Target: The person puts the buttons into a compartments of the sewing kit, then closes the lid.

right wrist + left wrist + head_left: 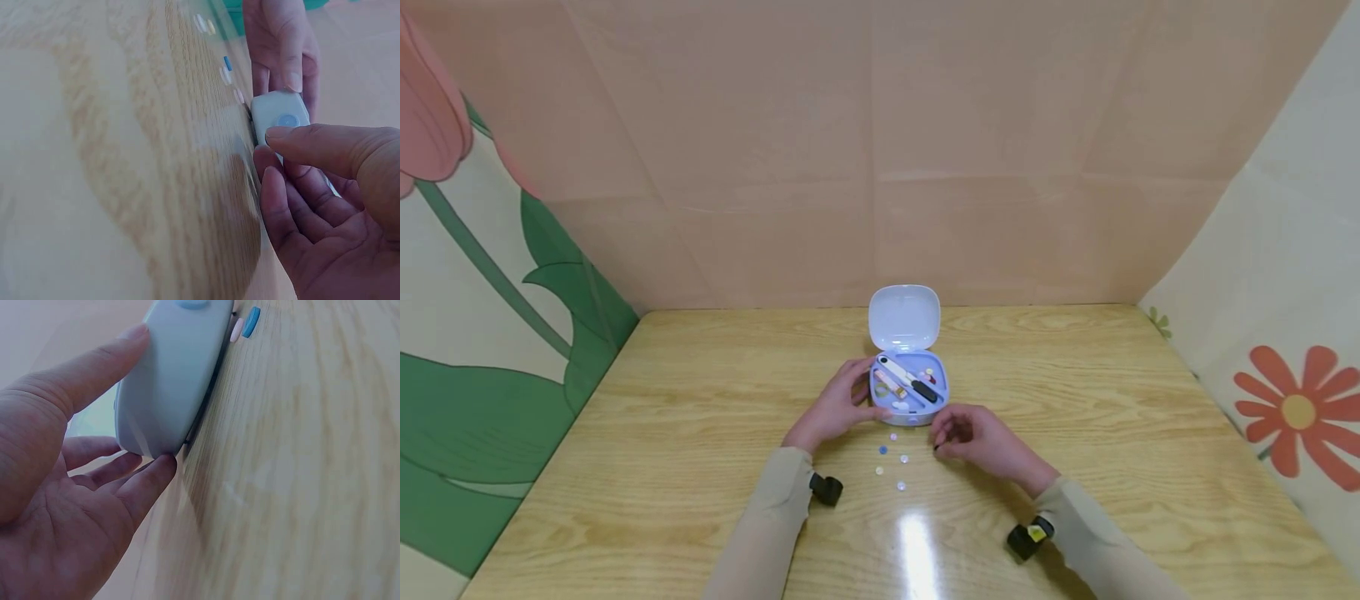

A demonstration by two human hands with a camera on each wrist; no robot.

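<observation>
A lilac box [912, 420] stands on the table with its lid [904, 318] raised at the back. My left hand [841, 403] grips its left side, thumb on the front wall and fingers [150, 484] round the end. Near the front right corner is my right hand [973, 437], its thumb and curled fingers pinching a small black button [936, 448], mostly hidden. Inside the box, a white and black tool [910, 379] lies diagonally across the compartments. Small red, yellow and white pieces [930, 377] lie on the right, and white ones [900, 406] at the front.
Several loose buttons lie on the wooden table [700, 467] before the box, among them a blue button [883, 450], a pink button [893, 437] and a yellowish button [879, 472]. A tan backdrop [760, 167] hangs behind the table's far edge.
</observation>
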